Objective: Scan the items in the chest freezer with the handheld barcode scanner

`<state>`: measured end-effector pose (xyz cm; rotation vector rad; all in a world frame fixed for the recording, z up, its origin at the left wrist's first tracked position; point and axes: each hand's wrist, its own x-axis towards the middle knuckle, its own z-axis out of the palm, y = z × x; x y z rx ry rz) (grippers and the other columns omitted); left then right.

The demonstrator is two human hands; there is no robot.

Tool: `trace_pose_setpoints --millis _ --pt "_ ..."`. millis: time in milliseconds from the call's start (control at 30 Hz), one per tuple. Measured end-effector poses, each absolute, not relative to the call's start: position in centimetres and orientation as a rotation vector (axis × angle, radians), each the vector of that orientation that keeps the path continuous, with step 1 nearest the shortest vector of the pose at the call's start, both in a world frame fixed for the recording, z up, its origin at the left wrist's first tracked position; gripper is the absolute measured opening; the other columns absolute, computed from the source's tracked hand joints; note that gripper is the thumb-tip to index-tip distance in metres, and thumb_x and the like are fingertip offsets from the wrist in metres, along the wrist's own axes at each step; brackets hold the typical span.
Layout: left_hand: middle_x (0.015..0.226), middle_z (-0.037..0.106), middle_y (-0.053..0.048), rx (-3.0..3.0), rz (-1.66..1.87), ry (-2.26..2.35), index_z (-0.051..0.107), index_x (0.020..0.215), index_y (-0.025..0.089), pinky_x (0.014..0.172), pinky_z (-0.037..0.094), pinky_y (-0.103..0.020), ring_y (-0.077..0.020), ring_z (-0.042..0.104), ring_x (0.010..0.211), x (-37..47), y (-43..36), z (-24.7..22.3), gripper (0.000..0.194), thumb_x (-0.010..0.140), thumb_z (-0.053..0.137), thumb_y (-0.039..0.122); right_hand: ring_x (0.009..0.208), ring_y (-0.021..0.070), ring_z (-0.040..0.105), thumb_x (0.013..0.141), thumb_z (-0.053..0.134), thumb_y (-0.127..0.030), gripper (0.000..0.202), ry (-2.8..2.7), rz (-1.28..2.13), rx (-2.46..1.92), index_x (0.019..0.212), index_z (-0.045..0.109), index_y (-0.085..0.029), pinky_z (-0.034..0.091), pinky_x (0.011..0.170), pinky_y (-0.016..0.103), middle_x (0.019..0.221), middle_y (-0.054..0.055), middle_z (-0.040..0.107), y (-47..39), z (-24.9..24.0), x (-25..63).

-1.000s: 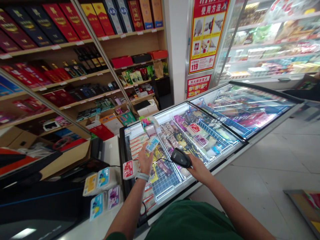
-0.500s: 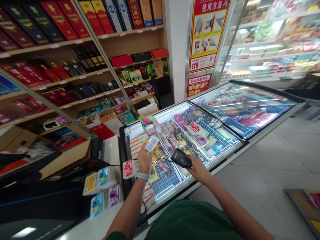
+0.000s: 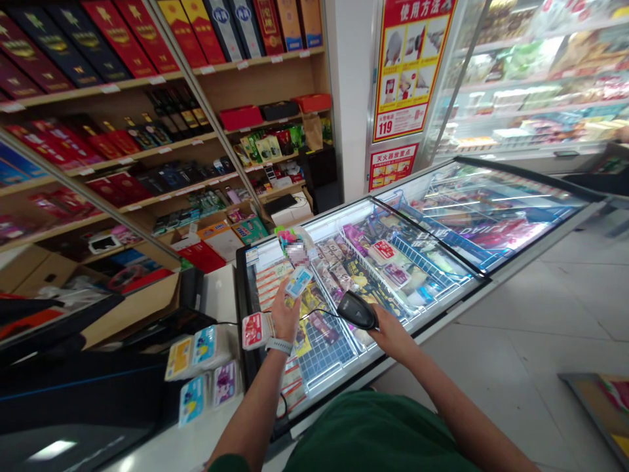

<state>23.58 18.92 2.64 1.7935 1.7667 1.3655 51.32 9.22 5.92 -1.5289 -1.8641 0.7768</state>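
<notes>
My left hand (image 3: 285,312) is closed on a small packaged carton with a blue and white label (image 3: 299,282), held over the glass top of a chest freezer (image 3: 339,219). In my right hand (image 3: 386,328) is a black barcode scanner (image 3: 358,310), its head pointing left toward the carton. A thin black cable (image 3: 317,312) runs left from the scanner and passes behind my left hand. Just left of my left wrist lies a pack with a red label (image 3: 253,330). Beyond the carton sits a colourful item (image 3: 285,237), partly blurred out.
Stacked packs with yellow, blue and purple labels (image 3: 204,347) stand on the white counter (image 3: 219,295) at left. An open cardboard box (image 3: 132,314) and a dark monitor-like shape (image 3: 83,406) are farther left. Shelves of boxed bottles (image 3: 135,39) line the back; a lit display cooler (image 3: 535,98) is at right.
The hands, carton and scanner hold nearly the same places. The view has shifted very slightly.
</notes>
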Motion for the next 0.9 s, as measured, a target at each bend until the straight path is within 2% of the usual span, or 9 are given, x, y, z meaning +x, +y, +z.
trace_pose_setpoints --millis 167,433,567,733,900 --pt "0.123 0.062 -0.007 1.722 1.402 1.711 0.045 0.135 0.027 0.096 0.049 -0.04 -0.0229 0.061 0.108 23.8 18.8 2.7 0.063 0.076 0.066 0.022 0.095 0.0241 0.059 0.075 0.052 -0.009 0.029 -1.865 0.802 -1.516 0.103 0.05 -0.018 0.046 0.085 0.037 0.101 0.01 0.062 9.1 6.1 51.3" --pt "0.114 0.067 -0.007 1.585 1.358 1.649 0.044 0.135 0.024 0.081 0.055 -0.034 -0.0173 0.066 0.086 23.1 18.3 2.3 0.063 0.076 0.066 0.023 0.096 0.0242 0.06 0.074 0.052 -0.009 0.034 -1.859 0.829 -1.536 0.107 0.052 -0.017 0.046 0.085 0.036 0.1 0.01 0.063 8.8 5.9 51.2" --pt "0.113 0.067 -0.009 1.489 1.363 1.606 0.041 0.137 0.024 0.076 0.057 -0.032 -0.0183 0.068 0.087 22.3 17.6 2.3 0.065 0.076 0.064 0.019 0.096 0.0242 0.06 0.074 0.052 -0.01 0.037 -1.857 0.834 -1.524 0.11 0.052 -0.017 0.046 0.085 0.036 0.102 0.009 0.063 8.7 5.4 51.2" --pt "0.121 0.064 -0.009 1.468 1.397 1.63 0.039 0.138 0.025 0.082 0.057 -0.034 -0.0201 0.067 0.098 20.4 16.3 2.6 0.065 0.078 0.062 0.019 0.099 0.0244 0.06 0.073 0.051 -0.009 0.039 -1.878 0.818 -1.512 0.111 0.052 -0.018 0.046 0.087 0.037 0.104 0.009 0.063 8.7 4.8 51.2" --pt "0.123 0.062 -0.009 1.486 1.423 1.723 0.045 0.134 0.024 0.088 0.056 -0.035 -0.0203 0.066 0.1 17.4 14.1 3.4 0.055 0.081 0.058 0.022 0.098 0.0247 0.06 0.072 0.05 -0.009 0.037 -1.908 0.828 -1.514 0.108 0.052 -0.018 0.047 0.085 0.036 0.103 0.01 0.063 8.7 4.7 51.0"
